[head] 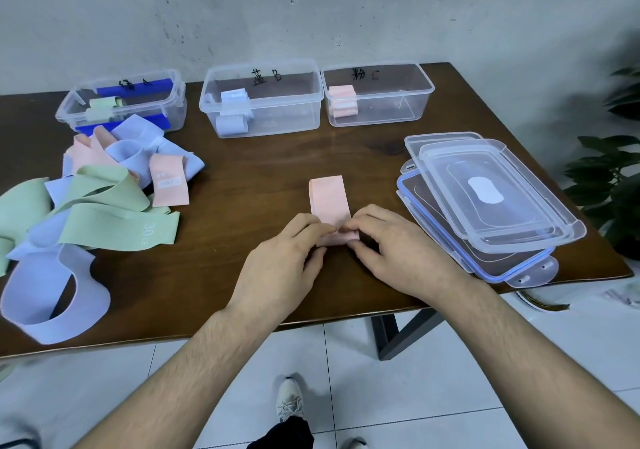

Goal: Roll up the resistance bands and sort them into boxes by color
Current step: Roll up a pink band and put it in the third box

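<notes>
The step in hand is the rolling of a pink resistance band [328, 196], which lies flat on the desk [249, 171] with its near end under both hands and its free length running straight away from the fingertips. The left hand [282, 258] and right hand [391, 248] sit side by side, fingers curled and pinching the near end, where a small, tight first turn [341, 237] seems to have formed; most of the band is not yet wound.

As I judge it, the next move calls for both sets of fingers to push that turn forward evenly, keeping its edges square so the roll does not cone or spring open.

Once wound, it belongs in the pink box [379, 94], beyond the fingers and slightly right, which already holds pink rolls [342, 102]. Unrolled bands [93, 199] lie heaped well left of the left hand; stacked lids [485, 199] lie just right of the right hand.
</notes>
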Demonstrator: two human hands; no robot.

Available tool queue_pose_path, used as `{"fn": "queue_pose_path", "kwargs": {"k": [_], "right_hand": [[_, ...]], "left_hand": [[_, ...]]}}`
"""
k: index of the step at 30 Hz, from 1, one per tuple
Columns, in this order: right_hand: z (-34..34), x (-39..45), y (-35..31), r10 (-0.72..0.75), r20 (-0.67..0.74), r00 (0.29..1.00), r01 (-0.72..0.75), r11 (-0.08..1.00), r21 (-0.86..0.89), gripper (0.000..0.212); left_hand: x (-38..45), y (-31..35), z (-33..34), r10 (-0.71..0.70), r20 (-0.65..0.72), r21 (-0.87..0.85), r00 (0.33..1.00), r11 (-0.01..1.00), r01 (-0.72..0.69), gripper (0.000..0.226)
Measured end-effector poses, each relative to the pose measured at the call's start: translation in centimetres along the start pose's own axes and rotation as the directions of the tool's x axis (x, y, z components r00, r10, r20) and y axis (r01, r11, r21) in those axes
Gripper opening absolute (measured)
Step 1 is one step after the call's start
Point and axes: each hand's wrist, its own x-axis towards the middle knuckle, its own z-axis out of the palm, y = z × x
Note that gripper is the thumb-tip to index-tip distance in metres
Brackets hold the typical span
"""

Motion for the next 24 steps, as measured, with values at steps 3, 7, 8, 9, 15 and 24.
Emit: {"fn": "queue_pose_path", "kwargs": {"k": [3,7,8,9,15,24], "right_hand": [[0.1,0.2,0.2,-0.003,-0.002,1.000,0.003,1.000,-0.016,0.027],[-0.1,0.2,0.2,-0.016,-0.028,0.999,0.015,0.999,-0.047,0.033],[-0.2,0.2,0.2,-0.020,-0.027,0.999,0.019,0.999,-0.043,0.034],[-0.2,0.3,0.2,-0.019,-0.017,1.000,0.018,0.999,-0.042,0.034],[-0.2,1.1,0.2,0.013,0.005,1.000,-0.013,1.000,-0.005,0.028],[0.0,-1.3,-0.3,-0.041,0.010,0.999,0.041,0.999,0.001,0.020]], "left_hand": [[0.3,-0.2,0.1,0.000,0.014,0.028,1.000,1.000,-0.001,0.026],[0.9,-0.2,0.0,-0.004,0.030,0.063,1.000,0.998,0.002,0.030],[1.0,-0.2,0.0,-0.009,0.039,0.070,0.999,0.998,0.006,0.032],[1.1,-0.3,0.0,-0.016,0.049,0.075,0.999,0.997,0.012,0.033],[1.7,-0.4,0.1,-0.038,0.038,0.050,0.999,0.998,0.036,0.030],[-0.6,0.5,-0.5,-0.031,0.027,0.001,0.999,1.000,0.031,0.024]]}}
